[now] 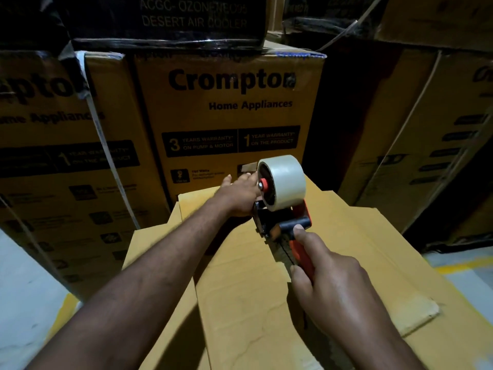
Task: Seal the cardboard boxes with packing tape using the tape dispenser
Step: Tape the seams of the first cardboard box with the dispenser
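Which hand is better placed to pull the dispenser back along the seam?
Right. The right hand grips the tape dispenser by its handle above the cardboard box; the left hand lies at the box's far edge, beside the tape roll.

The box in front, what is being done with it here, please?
A person is taping a plain cardboard box shut. The right hand grips the handle of the tape dispenser, which rests on the seam between the top flaps and carries a roll of tape. The left hand reaches to the far edge of the box, beside the roll. Printed boxes are stacked behind. How much seam is taped, I cannot tell.
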